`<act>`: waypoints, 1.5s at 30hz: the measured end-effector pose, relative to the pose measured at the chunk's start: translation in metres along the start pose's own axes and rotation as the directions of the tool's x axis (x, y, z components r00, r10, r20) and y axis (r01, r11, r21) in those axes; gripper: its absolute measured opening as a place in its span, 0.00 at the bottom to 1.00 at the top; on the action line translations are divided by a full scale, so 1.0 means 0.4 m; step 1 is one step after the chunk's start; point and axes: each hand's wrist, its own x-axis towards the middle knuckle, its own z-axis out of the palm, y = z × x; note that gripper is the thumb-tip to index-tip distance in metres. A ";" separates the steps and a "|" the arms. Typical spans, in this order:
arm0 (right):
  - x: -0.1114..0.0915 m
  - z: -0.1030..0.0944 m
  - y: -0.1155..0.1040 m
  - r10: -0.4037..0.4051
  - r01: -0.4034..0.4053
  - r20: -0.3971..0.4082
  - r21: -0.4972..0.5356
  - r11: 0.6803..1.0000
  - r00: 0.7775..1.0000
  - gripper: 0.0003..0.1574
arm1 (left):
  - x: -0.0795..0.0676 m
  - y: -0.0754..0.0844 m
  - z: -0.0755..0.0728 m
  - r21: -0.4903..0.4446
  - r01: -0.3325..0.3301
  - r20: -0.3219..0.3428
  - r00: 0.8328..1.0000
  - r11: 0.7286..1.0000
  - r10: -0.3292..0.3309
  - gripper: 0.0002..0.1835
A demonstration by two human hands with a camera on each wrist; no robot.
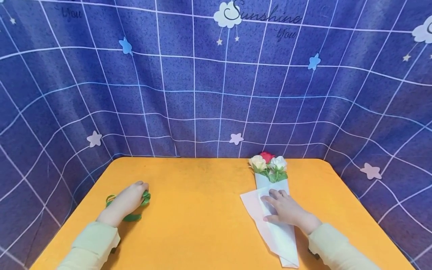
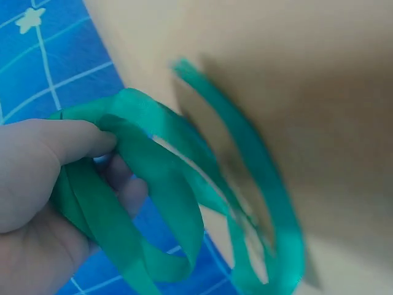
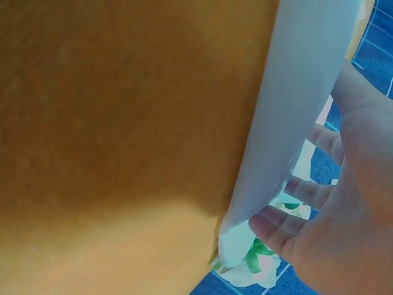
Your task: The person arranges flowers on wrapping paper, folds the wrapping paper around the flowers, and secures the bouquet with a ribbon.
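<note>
In the left wrist view, a loosely looped green ribbon (image 2: 166, 184) hangs from my left hand (image 1: 126, 202), pinched between the thumb and the curled fingers. One end of the ribbon stretches out over the table. On the right side, my right hand (image 1: 287, 210) lies with spread fingers on pale wrapping paper (image 1: 281, 243). The paper is folded round a small bouquet, one flap lying out to the left. Out of its far end show a red rose (image 1: 267, 156), a cream rose (image 1: 258, 163) and a white rose (image 1: 278, 164) with green leaves.
Both hands work over a yellow-orange table (image 1: 195, 217) with rounded far corners. A blue curtain (image 1: 189, 97) with a white grid, stars and clouds hangs behind it and along both sides. The flowers lie close to the table's far edge.
</note>
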 end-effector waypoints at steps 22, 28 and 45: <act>0.032 -0.030 -0.028 0.025 -0.031 0.081 0.070 0.997 0.996 0.41 | 0.145 0.230 -0.120 -0.038 -0.147 -0.197 0.971 0.988 0.137 0.07; 0.041 -0.036 -0.043 0.037 -0.043 0.096 0.061 0.997 0.995 0.40 | 0.178 0.285 -0.135 -0.073 -0.210 -0.221 0.957 0.975 0.190 0.08; 0.132 -0.058 -0.025 -0.036 0.014 0.110 0.192 0.981 0.993 0.10 | 0.265 0.435 -0.115 -0.161 -0.273 -0.179 0.953 0.948 0.244 0.07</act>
